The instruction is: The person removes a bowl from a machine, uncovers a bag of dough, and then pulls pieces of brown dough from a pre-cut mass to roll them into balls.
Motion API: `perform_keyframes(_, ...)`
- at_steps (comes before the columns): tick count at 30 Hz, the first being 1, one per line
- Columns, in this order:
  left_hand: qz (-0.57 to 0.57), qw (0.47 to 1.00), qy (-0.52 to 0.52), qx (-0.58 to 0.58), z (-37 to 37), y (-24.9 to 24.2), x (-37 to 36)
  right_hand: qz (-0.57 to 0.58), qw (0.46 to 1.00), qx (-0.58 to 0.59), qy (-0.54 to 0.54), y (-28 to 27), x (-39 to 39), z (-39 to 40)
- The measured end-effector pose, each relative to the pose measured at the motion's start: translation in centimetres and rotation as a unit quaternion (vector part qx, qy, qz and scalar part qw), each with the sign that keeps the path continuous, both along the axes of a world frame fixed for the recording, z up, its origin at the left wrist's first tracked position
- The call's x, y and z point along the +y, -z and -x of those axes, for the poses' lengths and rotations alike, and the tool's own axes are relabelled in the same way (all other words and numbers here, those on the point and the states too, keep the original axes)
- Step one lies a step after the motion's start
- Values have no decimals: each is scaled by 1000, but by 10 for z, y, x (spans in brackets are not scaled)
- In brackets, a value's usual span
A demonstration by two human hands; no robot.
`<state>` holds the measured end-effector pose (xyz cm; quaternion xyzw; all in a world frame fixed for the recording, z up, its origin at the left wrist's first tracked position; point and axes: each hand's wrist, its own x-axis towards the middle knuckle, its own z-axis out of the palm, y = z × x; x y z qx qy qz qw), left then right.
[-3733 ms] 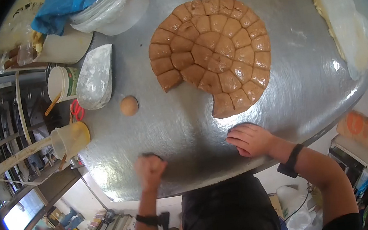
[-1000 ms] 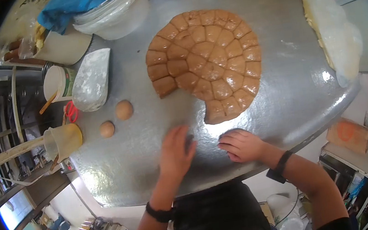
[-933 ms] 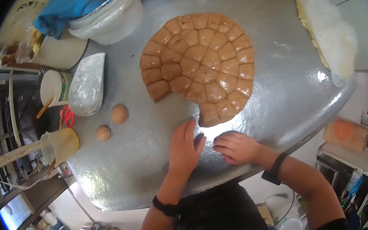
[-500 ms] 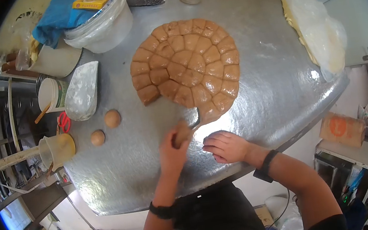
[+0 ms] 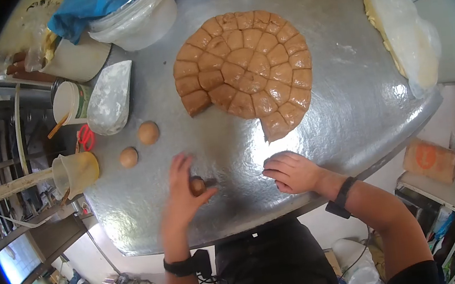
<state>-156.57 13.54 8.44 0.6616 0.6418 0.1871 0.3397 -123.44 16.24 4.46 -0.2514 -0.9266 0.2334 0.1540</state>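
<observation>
My left hand [image 5: 183, 190] is over the metal table with thumb and fingers spread, slightly blurred. Against its palm side sits a small brown dough piece [image 5: 197, 186], which the fingers do not close around. My right hand [image 5: 292, 171] rests on the table with its fingers curled under; whatever lies beneath them is hidden. Beyond both hands lies a big round of shiny brown dough [image 5: 252, 62], scored into many pieces, with a gap at its near left edge. Two smooth dough balls [image 5: 148, 133] [image 5: 129, 157] sit to the left.
Along the left stand a floury metal scoop [image 5: 111, 99], red-handled scissors [image 5: 86, 138], a plastic measuring jug [image 5: 76, 174] and a white tub [image 5: 67, 102]. A plastic-wrapped basin [image 5: 139, 22] is at the back left. Plastic-covered pale dough [image 5: 411, 40] lies on the right edge.
My left hand has moved left and opened beside the dough piece it was holding near the big round. The right hand remains curled on the table. The view has shifted slightly.
</observation>
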Motion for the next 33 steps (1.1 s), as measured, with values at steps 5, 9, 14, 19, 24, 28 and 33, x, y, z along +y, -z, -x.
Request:
perform_keyframes(5, -69, 994, 64, 52, -15, 25, -18, 6, 1000, -2, -6, 3, 2, 0)
perform_keyframes(9, -127, 990, -56, 18, 6, 36, -57, 1, 1000, -4, -2, 2, -1, -3)
perform_keyframes(14, 21, 973, -195, -125, 3, 35, -62, 6, 1000, -5, 3, 9, -4, -4)
perform_keyframes(19, 118, 820, -391, -400, -39, -24, -42, 6, 1000, -7, 3, 6, -2, -3)
perform_keyframes(24, 198, 684, -381, -590, -56, -74, -19, 3, 1000, -3, -6, 7, -1, -3)
perform_keyframes(28, 138, 864, -197, -443, -70, -79, -28, 61, 996, 37, 58, 0, -5, 3)
perform_keyframes(33, 85, 975, 3, -205, -52, -87, -30, 467, 818, 303, 144, -77, -18, 57)
